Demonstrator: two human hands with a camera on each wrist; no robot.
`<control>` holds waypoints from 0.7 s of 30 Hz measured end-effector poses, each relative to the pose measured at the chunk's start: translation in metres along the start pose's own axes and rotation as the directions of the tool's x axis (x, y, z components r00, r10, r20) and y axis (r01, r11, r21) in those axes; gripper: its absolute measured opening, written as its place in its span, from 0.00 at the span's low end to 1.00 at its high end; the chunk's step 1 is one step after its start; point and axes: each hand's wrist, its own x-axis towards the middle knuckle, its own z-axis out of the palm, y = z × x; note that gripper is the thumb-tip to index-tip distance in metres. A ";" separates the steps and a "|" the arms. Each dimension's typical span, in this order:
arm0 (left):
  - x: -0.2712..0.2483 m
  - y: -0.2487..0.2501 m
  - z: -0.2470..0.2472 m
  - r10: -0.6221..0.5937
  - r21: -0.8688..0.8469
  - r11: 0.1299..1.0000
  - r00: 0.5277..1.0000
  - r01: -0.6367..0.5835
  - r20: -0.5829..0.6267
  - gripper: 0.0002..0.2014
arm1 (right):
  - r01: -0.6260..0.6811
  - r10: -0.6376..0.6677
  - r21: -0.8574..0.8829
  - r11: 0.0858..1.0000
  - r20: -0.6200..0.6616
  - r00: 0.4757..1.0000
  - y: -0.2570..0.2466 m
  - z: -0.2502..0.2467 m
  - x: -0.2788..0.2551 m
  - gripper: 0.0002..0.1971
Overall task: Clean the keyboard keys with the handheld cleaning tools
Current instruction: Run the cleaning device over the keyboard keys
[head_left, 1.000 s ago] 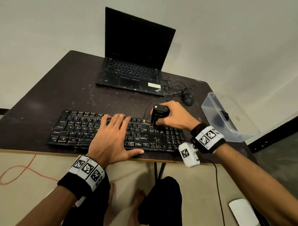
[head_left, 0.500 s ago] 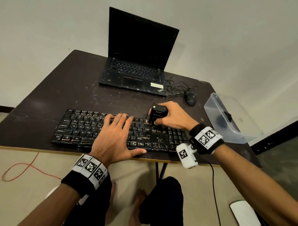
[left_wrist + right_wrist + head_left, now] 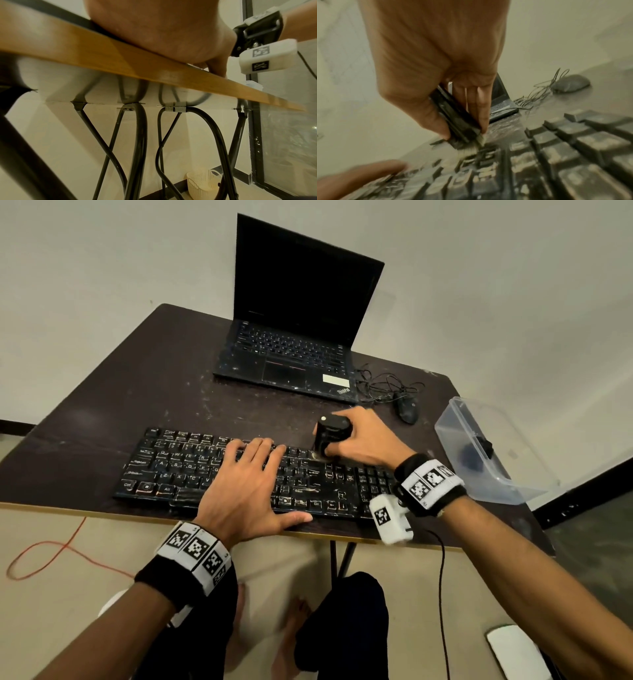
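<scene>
A dusty black keyboard (image 3: 164,470) (image 3: 573,155) lies along the near edge of the dark table (image 3: 102,405). My left hand (image 3: 246,484) lies flat on its middle keys with straight fingers and the thumb out along the front edge. My right hand (image 3: 359,440) (image 3: 436,81) grips a black cleaning brush (image 3: 330,436) (image 3: 453,119) upright at the keyboard's upper right rows. Its pale bristles (image 3: 471,147) touch the keys. The left wrist view shows only my palm (image 3: 163,29) on the table edge (image 3: 120,54).
An open black laptop (image 3: 294,337) stands at the back of the table, with a wired mouse (image 3: 406,405) and loose cable beside it. A clear plastic box (image 3: 489,453) holding a dark item sits at the right edge. The table's black legs (image 3: 137,135) are underneath.
My right hand has carried the brush slightly left and back along the upper key rows. My left hand stays flat on the keyboard.
</scene>
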 end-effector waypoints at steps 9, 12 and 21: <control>-0.001 -0.001 0.001 0.006 0.001 1.000 1.000 -0.006 -0.008 0.65 | 0.014 -0.014 0.019 1.000 0.009 1.000 0.004 -0.004 -0.011 0.12; -0.001 -0.001 0.001 0.006 -0.001 1.000 1.000 -0.006 -0.012 0.64 | 0.029 -0.031 0.032 0.999 0.057 0.998 -0.003 0.002 -0.009 0.13; -0.001 -0.002 0.002 -0.003 0.001 1.000 1.000 0.003 -0.009 0.65 | 0.019 -0.024 0.069 0.997 0.073 0.997 -0.010 0.007 -0.010 0.13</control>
